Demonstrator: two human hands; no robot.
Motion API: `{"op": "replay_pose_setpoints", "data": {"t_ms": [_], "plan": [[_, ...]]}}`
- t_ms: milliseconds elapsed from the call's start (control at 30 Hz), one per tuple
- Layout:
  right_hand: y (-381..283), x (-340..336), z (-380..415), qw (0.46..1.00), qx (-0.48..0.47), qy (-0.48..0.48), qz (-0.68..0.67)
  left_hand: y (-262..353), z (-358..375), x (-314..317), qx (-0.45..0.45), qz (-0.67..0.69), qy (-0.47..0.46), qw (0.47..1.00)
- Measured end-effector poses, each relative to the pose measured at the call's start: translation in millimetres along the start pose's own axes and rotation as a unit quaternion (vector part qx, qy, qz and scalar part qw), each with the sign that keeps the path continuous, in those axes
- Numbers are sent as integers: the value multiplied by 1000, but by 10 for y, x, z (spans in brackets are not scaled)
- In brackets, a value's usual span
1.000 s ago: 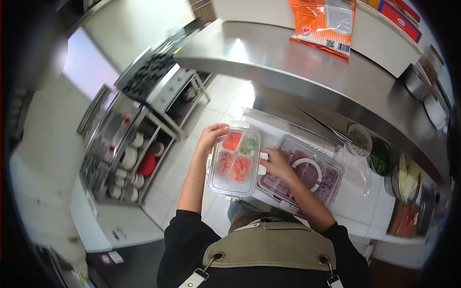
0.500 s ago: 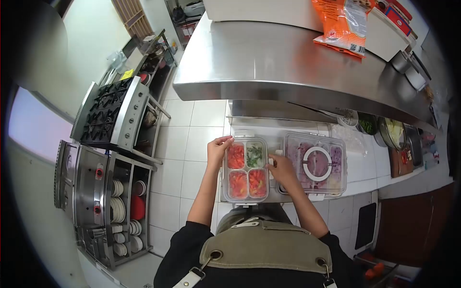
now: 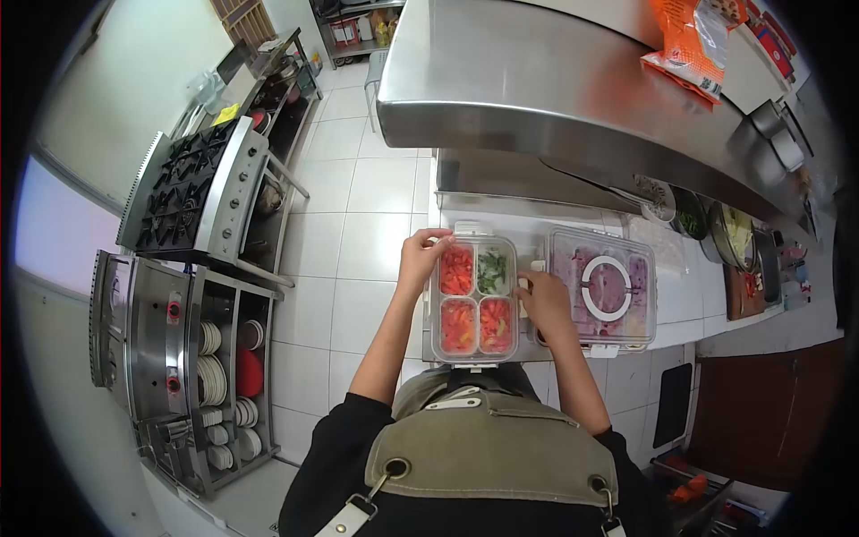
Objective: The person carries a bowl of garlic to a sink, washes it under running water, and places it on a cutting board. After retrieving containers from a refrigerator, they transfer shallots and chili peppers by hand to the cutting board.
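Observation:
In front of me on the white counter is a clear lidded food container (image 3: 476,354) split into several compartments. Chopped red vegetables (image 3: 458,268) fill most of them, and green leaves (image 3: 491,270) lie in the upper right one. My left hand (image 3: 424,258) grips the container's upper left corner, fingertips bent over the rim. On the right side, my right hand (image 3: 544,300) has curled fingers at the edge latch; the fingertips are partly hidden. Beside it stands a second clear container (image 3: 646,327) with a white ring handle (image 3: 586,288) on its lid and purple contents.
A steel shelf (image 3: 537,72) overhangs the counter's back, with an orange bag (image 3: 693,49) on it. Bowls (image 3: 738,234) and a chopping board (image 3: 744,295) stand at right. A gas stove (image 3: 192,188) and a plate rack (image 3: 237,376) are across the floor at left.
The whole view has shifted, so the counter and containers sit slightly higher and farther right. Both hands stay at the same sides of the container.

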State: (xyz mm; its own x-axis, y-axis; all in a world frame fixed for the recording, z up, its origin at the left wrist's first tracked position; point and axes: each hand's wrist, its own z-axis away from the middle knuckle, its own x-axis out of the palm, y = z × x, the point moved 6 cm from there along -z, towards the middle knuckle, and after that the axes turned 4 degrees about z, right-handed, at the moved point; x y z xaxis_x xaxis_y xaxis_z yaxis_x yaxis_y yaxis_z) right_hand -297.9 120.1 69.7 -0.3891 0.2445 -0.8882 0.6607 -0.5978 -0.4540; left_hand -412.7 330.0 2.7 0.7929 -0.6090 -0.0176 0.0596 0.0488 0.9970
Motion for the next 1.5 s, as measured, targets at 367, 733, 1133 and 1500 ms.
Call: {"op": "replay_pose_setpoints", "data": {"t_ms": [367,733,1133,1500], "plan": [[82,56,114,990,-19,133,-44,128,-35,151,16,32,-49,998],[-119,-7,285,979,5,200,-47,128,631,-161,-4,22,-36,999],[9,-66,404,961,-2,186,-206,212,1231,-69,15,-30,97,995],[121,-1,287,971,-9,176,-165,185,1134,21,40,-43,94,994]]}}
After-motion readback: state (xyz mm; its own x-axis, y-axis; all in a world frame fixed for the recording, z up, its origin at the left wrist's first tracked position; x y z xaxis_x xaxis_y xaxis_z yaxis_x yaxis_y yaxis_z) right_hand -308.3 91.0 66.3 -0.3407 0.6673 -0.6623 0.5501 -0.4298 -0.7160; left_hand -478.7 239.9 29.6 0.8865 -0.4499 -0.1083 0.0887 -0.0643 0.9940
